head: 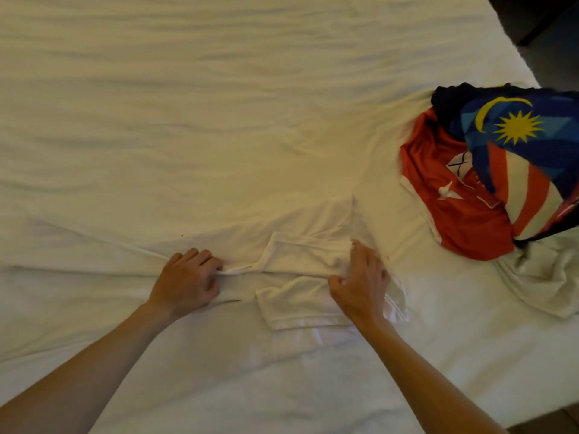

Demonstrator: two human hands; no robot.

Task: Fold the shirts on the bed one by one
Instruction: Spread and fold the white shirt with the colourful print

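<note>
Pinching white shirt (300, 255) under both hands' fingers (206, 261)

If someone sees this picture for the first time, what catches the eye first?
The bright pile at the right edge: a blue shirt with a yellow moon and star on top of a red shirt. Next, near the bottom middle, the left hand pinches and the right hand holds a white shirt on the white bed.

A shirt (300, 267) lies spread on the bed (219, 104) near its front edge, with 2 hands on it — the left hand (188, 281) at its left part, the right hand (363, 283) at its right. To the right sits a pile of shirts (488, 170) — 1 (526, 145) draped over another (454, 214).
</note>
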